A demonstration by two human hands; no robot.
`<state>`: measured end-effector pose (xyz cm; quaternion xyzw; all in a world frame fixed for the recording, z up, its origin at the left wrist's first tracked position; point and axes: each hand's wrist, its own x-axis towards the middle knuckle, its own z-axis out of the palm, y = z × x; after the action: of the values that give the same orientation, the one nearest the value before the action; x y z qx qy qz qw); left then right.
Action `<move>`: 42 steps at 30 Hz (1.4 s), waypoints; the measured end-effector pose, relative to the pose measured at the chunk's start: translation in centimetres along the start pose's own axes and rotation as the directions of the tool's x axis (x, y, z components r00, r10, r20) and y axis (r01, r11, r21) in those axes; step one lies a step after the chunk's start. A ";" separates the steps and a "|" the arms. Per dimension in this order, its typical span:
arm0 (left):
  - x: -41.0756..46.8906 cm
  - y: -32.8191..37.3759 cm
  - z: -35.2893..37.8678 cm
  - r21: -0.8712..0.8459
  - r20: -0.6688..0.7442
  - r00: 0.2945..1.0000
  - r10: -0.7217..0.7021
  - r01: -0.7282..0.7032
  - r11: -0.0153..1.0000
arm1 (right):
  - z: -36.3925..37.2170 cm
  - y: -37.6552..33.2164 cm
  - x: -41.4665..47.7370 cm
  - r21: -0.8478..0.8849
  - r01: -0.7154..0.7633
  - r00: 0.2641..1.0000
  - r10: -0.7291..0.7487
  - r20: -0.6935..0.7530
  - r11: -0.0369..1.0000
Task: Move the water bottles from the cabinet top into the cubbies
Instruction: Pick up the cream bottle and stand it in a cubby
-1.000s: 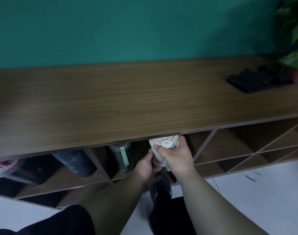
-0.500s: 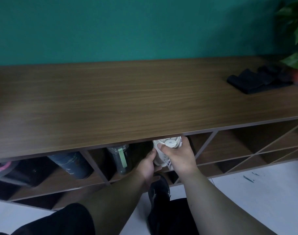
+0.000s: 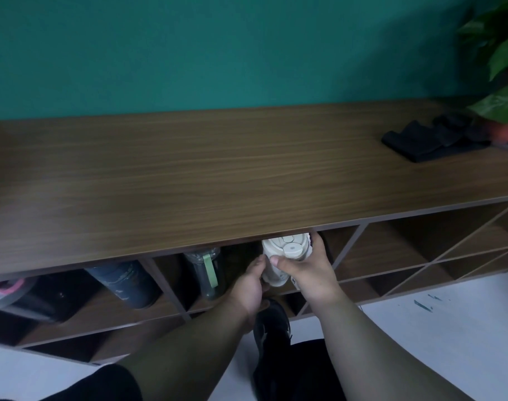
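A white bottle (image 3: 284,250) with a cream lid stands at the mouth of a top-row cubby, just under the front edge of the wooden cabinet top (image 3: 218,175). My right hand (image 3: 307,270) wraps its right side, thumb on the lid. My left hand (image 3: 248,287) presses its lower left side. Left of it in the same cubby stands a dark bottle with a green strap (image 3: 208,270). A dark blue bottle (image 3: 125,282) leans in the cubby further left, and a clear bottle with a pink lid (image 3: 4,290) shows at the far left.
A black folded cloth (image 3: 429,137) lies at the right end of the cabinet top beside a potted plant (image 3: 504,82). Open cubbies (image 3: 415,247) with slanted dividers run to the right. A teal wall rises behind; my black shoe (image 3: 271,322) is on the pale floor.
Both hands have pushed the white bottle slightly further in under the cabinet top. My view has shifted a little to the right.
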<state>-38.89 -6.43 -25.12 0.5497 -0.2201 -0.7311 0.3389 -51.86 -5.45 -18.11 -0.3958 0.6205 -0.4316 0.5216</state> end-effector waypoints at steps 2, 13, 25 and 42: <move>-0.4 0.4 0.6 -0.101 -0.024 0.999 0.036 -0.038 0.994 | -0.4 0.3 0.0 -0.001 0.029 1.000 -0.029 0.009 1.000; -1.8 2.2 2.7 0.057 0.020 0.922 0.386 -0.386 0.921 | -0.1 -0.2 -0.4 -0.058 0.061 0.997 -0.064 -0.041 0.996; -3.4 3.0 3.1 0.123 0.025 0.932 0.361 -0.361 0.924 | 0.0 0.1 -0.3 -0.071 0.053 0.997 -0.058 -0.059 0.996; -10.8 1.0 -7.9 0.030 -0.305 0.888 0.343 -0.351 0.936 | 6.8 -0.7 -4.1 -0.267 -0.055 0.959 0.125 0.255 0.962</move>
<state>-29.34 1.29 -19.69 0.6034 -0.2503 -0.5677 0.5010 -44.50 -2.62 -16.75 -0.4863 0.6120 -0.2651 0.5646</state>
